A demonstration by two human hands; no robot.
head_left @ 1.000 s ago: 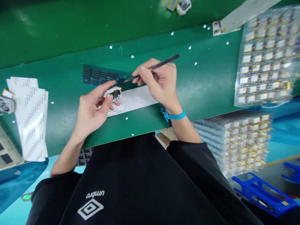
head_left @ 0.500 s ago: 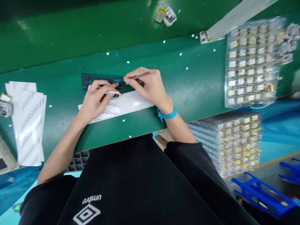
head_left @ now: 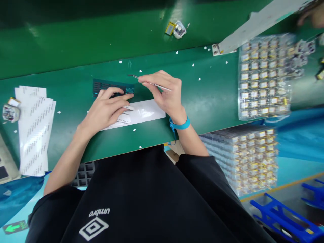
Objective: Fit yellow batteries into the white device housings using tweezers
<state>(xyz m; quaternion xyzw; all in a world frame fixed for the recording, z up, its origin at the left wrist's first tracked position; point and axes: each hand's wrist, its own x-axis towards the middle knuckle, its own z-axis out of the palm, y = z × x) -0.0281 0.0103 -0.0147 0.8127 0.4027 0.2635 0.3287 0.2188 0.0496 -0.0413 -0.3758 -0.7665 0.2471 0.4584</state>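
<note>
Housing (head_left: pixel 128 108) slip risk

Over white strip (head_left: pixel 149 109), it's pinched in left hand (head_left: pixel 107 106); could be dropped if pinch loosens. Dark-pieced sheet (head_left: pixel 130 88) beyond could be dragged if brushed. Tweezers (head_left: pixel 160 87) are gripped in right hand (head_left: pixel 170 83).

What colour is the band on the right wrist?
The band is bright blue, seen best in the head view.
</note>
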